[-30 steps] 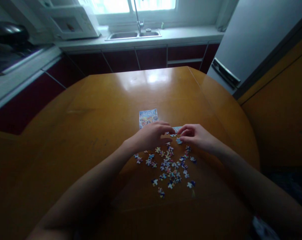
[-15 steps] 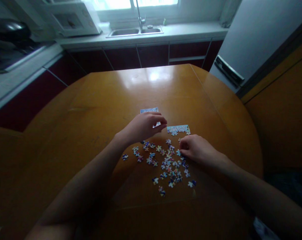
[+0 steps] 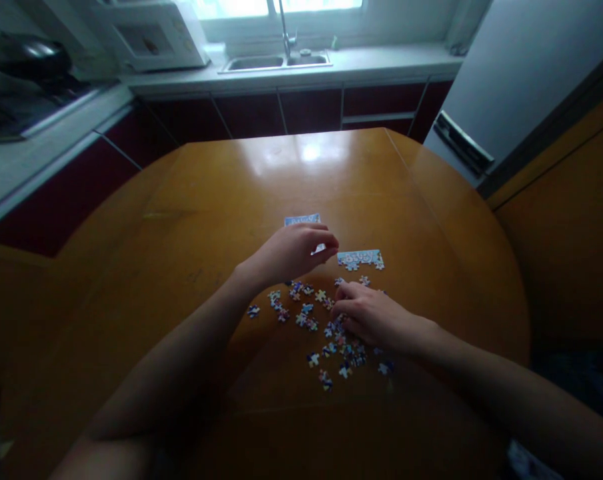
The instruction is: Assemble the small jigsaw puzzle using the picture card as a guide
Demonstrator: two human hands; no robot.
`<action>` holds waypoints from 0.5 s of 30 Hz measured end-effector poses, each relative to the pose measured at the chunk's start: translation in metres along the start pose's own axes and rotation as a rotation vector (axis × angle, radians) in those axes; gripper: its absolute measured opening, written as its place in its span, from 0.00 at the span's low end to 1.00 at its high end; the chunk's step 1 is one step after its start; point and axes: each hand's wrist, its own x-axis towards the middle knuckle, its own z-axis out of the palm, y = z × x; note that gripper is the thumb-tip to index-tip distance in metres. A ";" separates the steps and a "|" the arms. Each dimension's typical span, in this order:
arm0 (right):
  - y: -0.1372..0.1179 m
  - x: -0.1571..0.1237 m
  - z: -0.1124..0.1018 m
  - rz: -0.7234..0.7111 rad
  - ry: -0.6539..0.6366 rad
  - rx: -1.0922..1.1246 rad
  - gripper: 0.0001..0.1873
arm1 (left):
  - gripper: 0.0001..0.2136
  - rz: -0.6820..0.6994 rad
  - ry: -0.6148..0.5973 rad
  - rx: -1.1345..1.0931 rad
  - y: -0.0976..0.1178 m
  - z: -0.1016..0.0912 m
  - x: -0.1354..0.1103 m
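My left hand (image 3: pixel 301 252) hovers over the table, its fingers curled toward the thumb in a loose pinch; whatever lies between the tips is hidden. Behind it, a pale blue printed piece with lettering (image 3: pixel 302 219) is partly covered. Lower and to the right, my right hand (image 3: pixel 368 312) rests over the loose jigsaw pieces (image 3: pixel 330 348), fingers bent and apart, covering part of the pile. A joined strip of puzzle pieces (image 3: pixel 360 259) with lettering lies beyond my right hand, its near edge jagged.
The wooden table (image 3: pixel 221 193) has a seam at its right side. Stray pieces lie left, such as one puzzle piece (image 3: pixel 253 311). Past the table are a counter with a sink (image 3: pixel 256 63), a microwave (image 3: pixel 154 40), a stove with a pan (image 3: pixel 28 57) and a fridge (image 3: pixel 521 73).
My right hand has moved left from the pile's right edge onto its middle, and its fingers have spread. The left hand keeps its pose. The whole view has shifted slightly.
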 end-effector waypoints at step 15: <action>0.073 -0.009 -0.064 0.530 0.583 0.353 0.06 | 0.10 0.042 -0.014 0.001 -0.001 0.027 0.003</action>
